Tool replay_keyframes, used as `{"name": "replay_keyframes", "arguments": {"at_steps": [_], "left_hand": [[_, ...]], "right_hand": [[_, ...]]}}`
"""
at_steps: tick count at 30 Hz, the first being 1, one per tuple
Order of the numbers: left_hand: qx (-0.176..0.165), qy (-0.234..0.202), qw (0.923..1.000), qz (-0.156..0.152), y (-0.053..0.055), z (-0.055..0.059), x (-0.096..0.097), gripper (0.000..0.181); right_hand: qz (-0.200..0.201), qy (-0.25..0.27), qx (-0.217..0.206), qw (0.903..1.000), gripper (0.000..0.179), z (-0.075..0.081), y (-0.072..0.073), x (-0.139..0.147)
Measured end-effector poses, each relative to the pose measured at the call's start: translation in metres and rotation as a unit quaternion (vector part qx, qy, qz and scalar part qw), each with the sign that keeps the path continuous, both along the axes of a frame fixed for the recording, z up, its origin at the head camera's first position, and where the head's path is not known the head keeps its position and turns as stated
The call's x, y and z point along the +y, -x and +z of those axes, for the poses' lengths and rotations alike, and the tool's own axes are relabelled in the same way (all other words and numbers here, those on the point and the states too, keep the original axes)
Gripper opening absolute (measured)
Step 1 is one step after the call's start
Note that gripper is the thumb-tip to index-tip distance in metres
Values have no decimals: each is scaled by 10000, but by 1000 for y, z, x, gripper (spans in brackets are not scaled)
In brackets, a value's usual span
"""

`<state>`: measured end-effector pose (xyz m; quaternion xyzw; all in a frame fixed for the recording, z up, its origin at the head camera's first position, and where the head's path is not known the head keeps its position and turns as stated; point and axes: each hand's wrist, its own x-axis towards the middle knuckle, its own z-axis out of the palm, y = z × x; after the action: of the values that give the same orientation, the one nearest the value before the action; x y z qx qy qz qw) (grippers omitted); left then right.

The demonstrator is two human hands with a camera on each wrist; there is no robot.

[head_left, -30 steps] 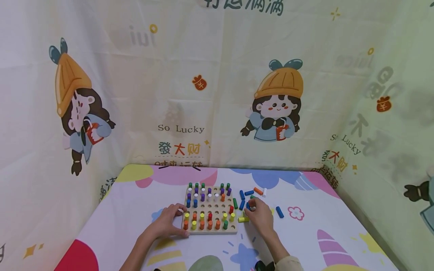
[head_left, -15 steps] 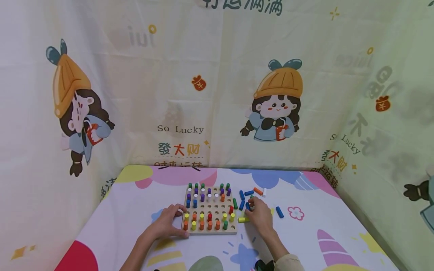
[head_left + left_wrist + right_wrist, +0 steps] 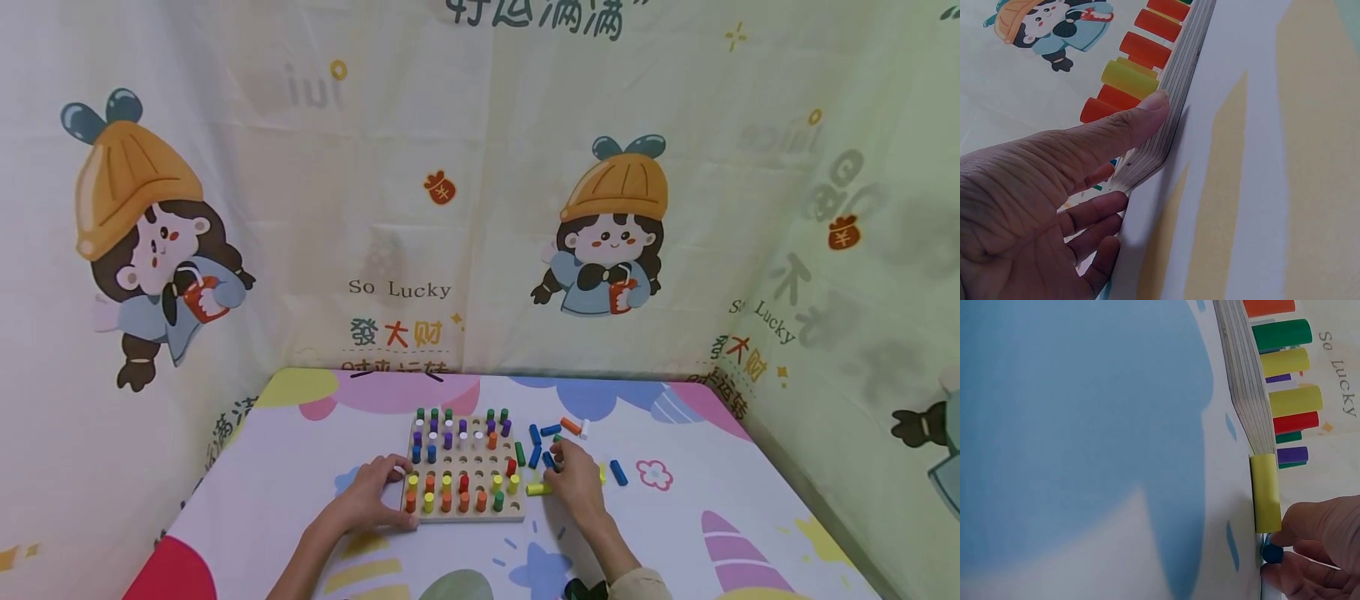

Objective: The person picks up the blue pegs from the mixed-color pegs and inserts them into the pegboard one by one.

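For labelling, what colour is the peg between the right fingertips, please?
Blue peg, best seen in right wrist view.

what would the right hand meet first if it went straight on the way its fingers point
Beyond the blue peg in its grip, the right hand would probably meet another blue peg lying just to the left, though depth is hard to judge.

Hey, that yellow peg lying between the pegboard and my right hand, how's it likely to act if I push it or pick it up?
Pushed across its length, the yellow peg would likely roll, being a cylinder lying on its side. Its smooth-looking surface may feel a bit slippery. It's small beside your right hand, so probably light.
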<state>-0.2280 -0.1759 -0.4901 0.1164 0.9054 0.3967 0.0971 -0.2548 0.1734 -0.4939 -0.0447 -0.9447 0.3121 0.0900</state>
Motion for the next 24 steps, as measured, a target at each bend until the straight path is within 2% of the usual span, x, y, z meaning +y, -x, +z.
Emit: {"name": "replay_keyframes", "arguments": {"at_steps": [6,12,16,24], "left_hand": [[-8,-5,10000,30,0,-2,0,68],[-22,-17,10000,53,0,0,1,68],[-25,-15,10000,69,0,1,1,68],[-58,-10,10000,62,2,-4,2,70]], "right_hand": [[25,230,242,9994,29,-2,-1,0],[-1,454,301,9985,28,-1,-1,-1],[-21,476,381,9981,28,1,-1,-3],[34,540,593,9968,28,5,-3,-9]]}}
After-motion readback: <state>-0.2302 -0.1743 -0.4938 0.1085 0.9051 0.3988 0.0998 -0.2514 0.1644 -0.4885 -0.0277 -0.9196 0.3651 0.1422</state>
